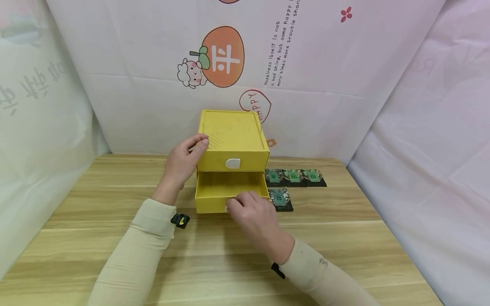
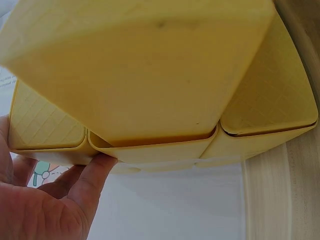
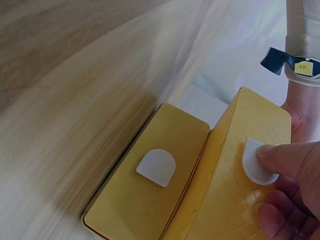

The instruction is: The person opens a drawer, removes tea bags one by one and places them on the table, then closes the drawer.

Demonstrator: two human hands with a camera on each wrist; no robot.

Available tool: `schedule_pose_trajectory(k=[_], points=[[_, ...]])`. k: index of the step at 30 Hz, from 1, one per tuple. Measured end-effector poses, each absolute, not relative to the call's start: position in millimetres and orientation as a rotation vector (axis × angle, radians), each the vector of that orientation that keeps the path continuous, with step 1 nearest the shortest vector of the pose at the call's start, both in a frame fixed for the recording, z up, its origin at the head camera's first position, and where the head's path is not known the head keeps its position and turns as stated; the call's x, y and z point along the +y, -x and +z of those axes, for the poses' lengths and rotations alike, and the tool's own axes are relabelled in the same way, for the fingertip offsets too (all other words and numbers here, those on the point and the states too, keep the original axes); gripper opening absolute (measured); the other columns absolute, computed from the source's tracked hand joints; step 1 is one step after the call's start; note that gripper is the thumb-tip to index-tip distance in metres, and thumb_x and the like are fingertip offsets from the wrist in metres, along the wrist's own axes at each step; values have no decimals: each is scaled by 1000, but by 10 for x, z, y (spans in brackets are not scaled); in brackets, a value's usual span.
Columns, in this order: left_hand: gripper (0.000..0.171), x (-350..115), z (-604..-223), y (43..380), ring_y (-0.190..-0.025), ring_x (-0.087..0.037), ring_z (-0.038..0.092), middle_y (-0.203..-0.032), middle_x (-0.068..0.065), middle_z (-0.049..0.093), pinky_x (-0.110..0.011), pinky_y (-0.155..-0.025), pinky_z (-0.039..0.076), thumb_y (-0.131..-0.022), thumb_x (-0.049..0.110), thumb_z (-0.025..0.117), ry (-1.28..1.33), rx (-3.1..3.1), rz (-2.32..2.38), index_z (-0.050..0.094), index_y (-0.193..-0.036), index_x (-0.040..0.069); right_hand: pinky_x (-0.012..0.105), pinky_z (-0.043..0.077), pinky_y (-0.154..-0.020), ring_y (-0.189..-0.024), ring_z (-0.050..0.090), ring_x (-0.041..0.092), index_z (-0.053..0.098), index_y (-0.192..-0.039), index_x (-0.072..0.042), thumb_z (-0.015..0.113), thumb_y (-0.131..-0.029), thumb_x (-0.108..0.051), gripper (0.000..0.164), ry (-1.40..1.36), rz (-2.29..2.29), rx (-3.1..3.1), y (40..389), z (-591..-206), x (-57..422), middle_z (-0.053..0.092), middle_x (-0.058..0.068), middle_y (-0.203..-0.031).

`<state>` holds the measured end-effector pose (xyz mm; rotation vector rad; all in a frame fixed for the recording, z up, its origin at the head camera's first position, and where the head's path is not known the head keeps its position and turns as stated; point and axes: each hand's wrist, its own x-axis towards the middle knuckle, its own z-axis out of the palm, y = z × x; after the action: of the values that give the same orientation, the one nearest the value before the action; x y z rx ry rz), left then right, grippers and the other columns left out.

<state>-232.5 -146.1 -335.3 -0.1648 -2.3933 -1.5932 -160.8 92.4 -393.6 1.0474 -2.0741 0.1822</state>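
Observation:
A yellow drawer cabinet (image 1: 235, 129) with stacked drawers stands on the table. Its middle drawer (image 1: 214, 205) is pulled out, showing the yellow inside. My right hand (image 1: 256, 216) is at that drawer's front. In the right wrist view the thumb lies on the white handle (image 3: 251, 162), with the other fingers curled beside it. My left hand (image 1: 183, 159) rests against the cabinet's upper left side, fingertips at the top edge. In the left wrist view, its fingers touch the side wall (image 2: 150, 152). The top drawer's white handle (image 1: 232, 163) and the bottom drawer (image 3: 145, 200) are pushed in.
Three dark cards with green pictures (image 1: 294, 177) lie in a row right of the cabinet, and another card (image 1: 281, 199) lies nearer, partly hidden by the drawer. The wooden table (image 1: 337, 250) has printed white cloth (image 1: 314, 114) behind it and at both sides.

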Motion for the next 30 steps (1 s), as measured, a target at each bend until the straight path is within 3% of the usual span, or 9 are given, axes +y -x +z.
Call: schedule_pose_trajectory(k=[30], points=[[57,-1465,-3353,2327,-139,-28,54,-152,1,58,-54,-111,47,-103,64,52,170,-2392,-1585,64,-143,26,29,57,-58,-75,65,19,72,-101,-11,73,-100,-21,11,-988,136,-2139,1939,-3929,836,70,5,-91]])
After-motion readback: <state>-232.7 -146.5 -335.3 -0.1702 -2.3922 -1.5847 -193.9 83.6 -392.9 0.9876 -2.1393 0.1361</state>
